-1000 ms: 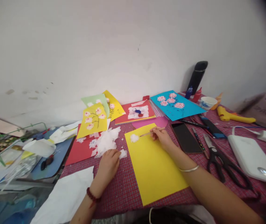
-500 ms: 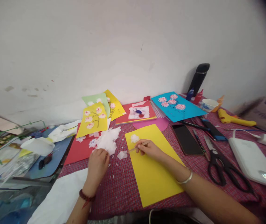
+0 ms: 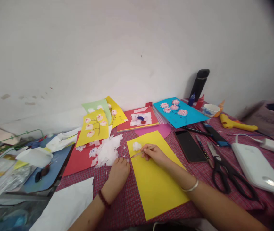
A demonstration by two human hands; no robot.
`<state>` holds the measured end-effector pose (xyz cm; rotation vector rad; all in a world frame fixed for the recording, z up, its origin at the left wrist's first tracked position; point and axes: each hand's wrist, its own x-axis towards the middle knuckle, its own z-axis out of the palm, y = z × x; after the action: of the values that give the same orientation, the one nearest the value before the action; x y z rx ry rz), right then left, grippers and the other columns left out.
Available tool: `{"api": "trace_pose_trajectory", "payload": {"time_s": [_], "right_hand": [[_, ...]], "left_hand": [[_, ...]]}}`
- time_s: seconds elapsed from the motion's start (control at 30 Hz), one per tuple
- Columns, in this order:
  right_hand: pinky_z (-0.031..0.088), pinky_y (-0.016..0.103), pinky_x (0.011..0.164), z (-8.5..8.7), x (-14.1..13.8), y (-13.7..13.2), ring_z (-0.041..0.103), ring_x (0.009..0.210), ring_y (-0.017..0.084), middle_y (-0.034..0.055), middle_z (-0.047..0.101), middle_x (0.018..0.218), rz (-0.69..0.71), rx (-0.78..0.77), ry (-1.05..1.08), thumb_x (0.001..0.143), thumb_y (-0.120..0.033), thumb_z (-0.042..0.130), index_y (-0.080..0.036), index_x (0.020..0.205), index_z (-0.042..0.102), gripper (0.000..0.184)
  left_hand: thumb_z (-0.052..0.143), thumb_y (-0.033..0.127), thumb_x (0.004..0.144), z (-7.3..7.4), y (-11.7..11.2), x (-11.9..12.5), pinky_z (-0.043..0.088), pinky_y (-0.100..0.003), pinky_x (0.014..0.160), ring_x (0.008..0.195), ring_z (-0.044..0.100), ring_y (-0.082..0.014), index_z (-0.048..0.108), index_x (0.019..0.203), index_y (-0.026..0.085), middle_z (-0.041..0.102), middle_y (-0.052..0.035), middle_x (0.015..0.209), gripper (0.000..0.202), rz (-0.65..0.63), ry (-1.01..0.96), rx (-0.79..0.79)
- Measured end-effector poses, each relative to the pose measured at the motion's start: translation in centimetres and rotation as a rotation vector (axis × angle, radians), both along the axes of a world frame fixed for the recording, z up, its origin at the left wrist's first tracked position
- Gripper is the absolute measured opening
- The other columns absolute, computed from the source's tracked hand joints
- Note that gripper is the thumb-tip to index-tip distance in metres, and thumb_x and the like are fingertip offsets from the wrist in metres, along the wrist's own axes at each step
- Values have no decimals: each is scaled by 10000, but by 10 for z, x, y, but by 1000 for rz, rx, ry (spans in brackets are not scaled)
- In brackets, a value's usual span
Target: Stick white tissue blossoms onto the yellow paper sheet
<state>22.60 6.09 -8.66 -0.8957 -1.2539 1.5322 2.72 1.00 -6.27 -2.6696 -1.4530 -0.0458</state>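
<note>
A yellow sheet (image 3: 158,186) lies in front of me with a white crumpled paper flower (image 3: 137,146) near its top left corner. My right hand (image 3: 152,153) is above the sheet, just beside the flower, pinching a thin brown brush-like stick (image 3: 136,155) that points left toward the sheet's edge. Left of the sheet, my left hand (image 3: 120,170) is low over the cloth with its fingers curled down; the fingertips are partly hidden, as is whatever they hold. A pile of torn white paper (image 3: 108,150) lies just beyond it.
Finished flower cards, such as the blue card (image 3: 180,112), stand toward the wall. On the right are a phone (image 3: 190,146), scissors (image 3: 225,173), a white power bank (image 3: 259,168), a yellow glue gun (image 3: 237,124) and a small bowl (image 3: 210,110). White paper (image 3: 67,202) lies front left.
My left hand has moved right, from the torn paper pile to beside the yellow sheet, and now covers where a small white paper piece lay. My right hand stays near the flower with the stick.
</note>
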Motion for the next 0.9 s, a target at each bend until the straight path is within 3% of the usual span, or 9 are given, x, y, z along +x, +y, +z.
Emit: {"api": "trace_pose_trajectory", "payload": {"time_s": [0.07, 0.13, 0.27, 0.37, 0.43, 0.53, 0.7, 0.9], "right_hand": [[372, 192, 422, 1, 1, 1, 473, 408, 61, -3, 612, 600, 10, 1, 23, 742, -386, 574, -144, 744, 587, 242], [377, 195, 422, 1, 1, 0, 481, 410, 64, 1, 617, 604, 22, 7, 43, 748, -392, 576, -142, 757, 594, 250], [398, 208, 447, 4, -1, -4, 498, 432, 72, 14, 629, 639, 48, 50, 83, 767, -389, 574, -144, 787, 614, 250], [418, 222, 482, 9, -2, -9, 521, 468, 81, 28, 642, 688, 49, 84, 117, 786, -388, 567, -150, 815, 621, 246], [423, 228, 498, 12, -3, -12, 529, 485, 84, 35, 648, 714, 38, 110, 117, 799, -387, 558, -156, 840, 621, 243], [424, 232, 509, 15, -4, -15, 530, 500, 86, 42, 650, 743, 33, 154, 72, 812, -388, 545, -160, 863, 620, 245], [422, 232, 507, 13, -6, -15, 520, 495, 87, 36, 644, 736, 24, 172, 8, 812, -399, 542, -163, 860, 620, 253], [423, 237, 513, 13, -6, -15, 523, 503, 92, 38, 646, 735, 9, 176, -6, 813, -403, 534, -162, 853, 623, 259]], "left_hand": [[404, 49, 750, -2, 6, -8, 370, -346, 696, 742, 540, -231, 604, 709, 168, 606, -80, 735, 236, 51, -100, -1], [439, 115, 756, 0, 11, -19, 375, -323, 677, 713, 538, -210, 591, 683, 174, 599, -61, 707, 179, 188, -298, 7], [523, 267, 717, 10, 23, -39, 377, -255, 583, 607, 515, -151, 587, 686, 173, 594, -14, 677, 118, 536, -940, -109], [559, 257, 662, 10, 29, -37, 364, -219, 569, 582, 486, -112, 566, 643, 165, 576, 11, 666, 94, 567, -1355, -233], [571, 227, 647, 7, 31, -29, 346, -200, 556, 553, 451, -89, 548, 611, 163, 533, 38, 604, 77, 534, -1510, -293], [591, 217, 650, 1, 30, -13, 328, -189, 515, 491, 404, -70, 536, 591, 160, 466, 62, 513, 99, 518, -1620, -402], [621, 247, 642, -2, 26, -1, 376, -202, 487, 502, 475, -89, 542, 625, 158, 560, 26, 584, 120, 556, -1697, -529], [631, 275, 633, -1, 22, -3, 378, -195, 452, 472, 477, -85, 539, 626, 160, 556, 36, 566, 148, 583, -1750, -523]]}}
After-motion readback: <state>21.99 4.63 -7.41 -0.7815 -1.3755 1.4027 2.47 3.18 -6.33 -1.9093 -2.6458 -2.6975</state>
